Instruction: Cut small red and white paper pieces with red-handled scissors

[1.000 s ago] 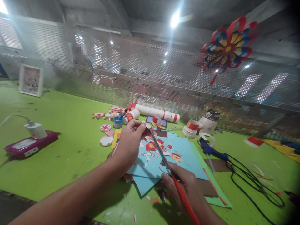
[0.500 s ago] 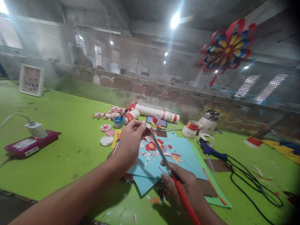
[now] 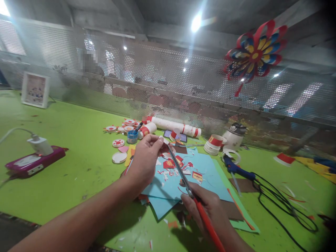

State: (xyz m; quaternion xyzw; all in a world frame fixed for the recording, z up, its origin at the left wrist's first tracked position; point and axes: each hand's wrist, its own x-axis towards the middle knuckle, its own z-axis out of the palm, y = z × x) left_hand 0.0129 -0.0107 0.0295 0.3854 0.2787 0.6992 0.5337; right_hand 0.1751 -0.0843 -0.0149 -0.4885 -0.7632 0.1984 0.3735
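My left hand (image 3: 147, 154) pinches a small piece of white paper (image 3: 164, 141) between thumb and fingers, above the far edge of the blue sheets. My right hand (image 3: 204, 203) is wrapped round the red handles of a pair of scissors (image 3: 183, 176). The long blades point up and away, and their tips meet the paper at my left fingertips. Whether the blades are fully closed is hard to tell. Underneath lie light blue paper sheets (image 3: 162, 208), strewn with red and white scraps (image 3: 170, 172) and a small red and yellow card (image 3: 197, 176).
At right a blue glue gun (image 3: 237, 169) trails a black cord. Behind stand white cardboard rings (image 3: 212, 148), a jug (image 3: 234, 137) and a long white tube (image 3: 170, 125). A blue jar (image 3: 132, 137) and decorated discs (image 3: 118, 143) sit left of centre; a purple power strip (image 3: 35, 161) lies far left.
Almost nothing differs. My right hand and the scissors have shifted very slightly; my left hand keeps the paper in the same place.
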